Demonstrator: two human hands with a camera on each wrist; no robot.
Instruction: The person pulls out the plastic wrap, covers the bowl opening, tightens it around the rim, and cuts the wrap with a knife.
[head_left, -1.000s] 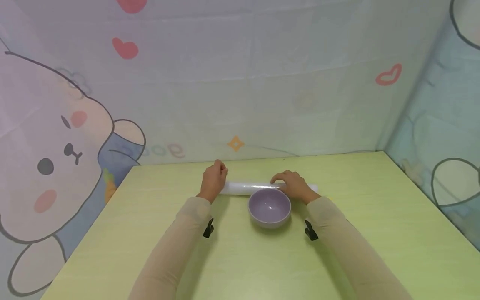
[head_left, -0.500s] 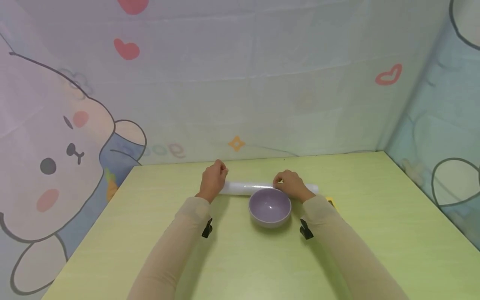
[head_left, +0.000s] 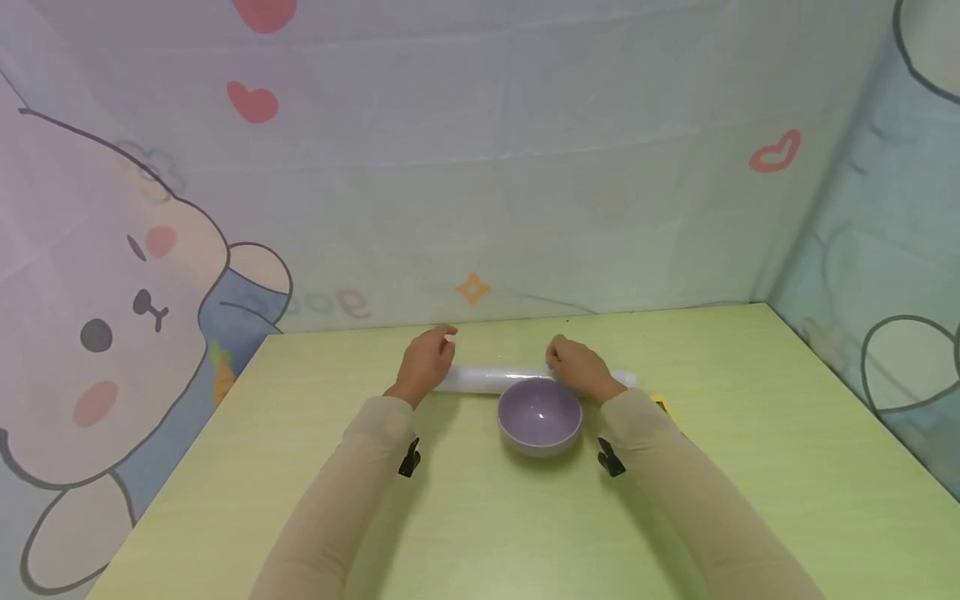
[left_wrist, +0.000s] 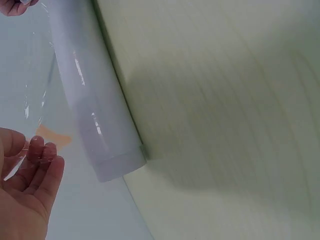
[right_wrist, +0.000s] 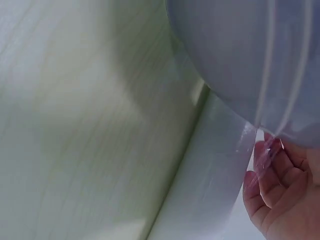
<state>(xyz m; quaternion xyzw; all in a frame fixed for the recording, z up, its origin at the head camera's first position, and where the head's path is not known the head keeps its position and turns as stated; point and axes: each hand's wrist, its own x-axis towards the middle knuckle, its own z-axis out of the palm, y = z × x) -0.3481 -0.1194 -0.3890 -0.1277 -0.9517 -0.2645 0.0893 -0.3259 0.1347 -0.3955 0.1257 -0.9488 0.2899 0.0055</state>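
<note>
A white roll of plastic wrap (head_left: 480,380) lies across the table behind a purple bowl (head_left: 540,414). My left hand (head_left: 427,360) is at the roll's left end, pinching the edge of the clear film (left_wrist: 37,92); one finger sticks out in the head view. Over the roll's right part, behind the bowl, my right hand (head_left: 581,368) has its fingers curled on the film, which shows crumpled against the fingertips in the right wrist view. Between the two hands the thin film is stretched along the roll's far side in the left wrist view. The bowl hides part of the roll.
A yellow and black object (head_left: 663,403) sits on the light green table (head_left: 495,525) beside my right sleeve, mostly hidden. Behind the table hangs a printed cloth backdrop (head_left: 600,192). Dark wrist devices (head_left: 409,458) sit under both sleeves.
My right hand has shifted slightly left and its fingers have curled in. My left hand has moved a little left, one finger now extended. The yellow object shows more; roll and bowl stay put.
</note>
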